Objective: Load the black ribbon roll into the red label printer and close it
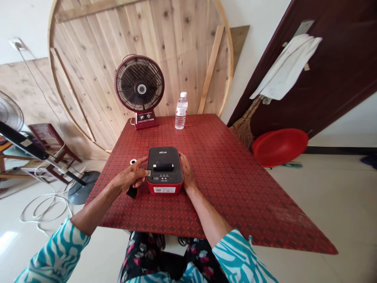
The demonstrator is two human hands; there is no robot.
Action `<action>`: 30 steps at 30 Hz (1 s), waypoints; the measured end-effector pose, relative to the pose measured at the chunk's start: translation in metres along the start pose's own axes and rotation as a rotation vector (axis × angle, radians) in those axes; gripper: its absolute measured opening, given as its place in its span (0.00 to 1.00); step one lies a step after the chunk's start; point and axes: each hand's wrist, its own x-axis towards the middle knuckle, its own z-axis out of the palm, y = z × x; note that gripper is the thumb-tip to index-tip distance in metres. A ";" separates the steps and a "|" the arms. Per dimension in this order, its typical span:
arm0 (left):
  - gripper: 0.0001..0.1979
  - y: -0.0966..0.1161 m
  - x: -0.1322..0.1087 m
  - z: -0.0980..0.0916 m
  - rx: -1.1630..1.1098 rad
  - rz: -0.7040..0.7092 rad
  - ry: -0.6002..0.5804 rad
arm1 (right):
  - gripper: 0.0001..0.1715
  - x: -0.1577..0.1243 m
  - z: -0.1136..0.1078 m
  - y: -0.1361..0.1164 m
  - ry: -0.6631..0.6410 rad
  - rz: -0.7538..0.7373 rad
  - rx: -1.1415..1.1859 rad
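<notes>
A small box-shaped device (162, 154), with a black top and red sides, sits on the red patterned table (235, 184). A dark rolled piece (163, 167) lies across its top, above small markings; a white label is on the front side. My left hand (134, 175) is at the left side, one finger reaching along the edge, another digit on the top's front left corner and the rest curled. Against the right side rests my right hand (187, 171), its fingers partly hidden. A white ring-shaped item (133, 161) and a black piece (132, 192) are by my left hand.
At the back of the table stand a dark red fan (141, 89) and a clear water bottle (181, 112). A floor fan (83, 184) and looped cable (38, 210) are on the left. A red basin (279, 146) and broom (246, 122) stand right of the table.
</notes>
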 end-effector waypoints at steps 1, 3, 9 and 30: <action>0.46 0.000 0.000 0.000 -0.006 -0.015 -0.004 | 0.29 0.000 0.000 0.000 -0.002 0.004 0.004; 0.46 -0.002 0.001 -0.001 -0.008 -0.036 -0.005 | 0.28 -0.001 0.000 0.001 -0.003 0.008 0.013; 0.47 -0.004 0.002 0.000 -0.006 -0.035 0.027 | 0.28 -0.002 0.001 0.000 0.009 0.010 0.044; 0.13 0.034 0.041 -0.005 1.063 0.475 0.292 | 0.25 0.003 0.003 0.000 0.031 -0.004 0.065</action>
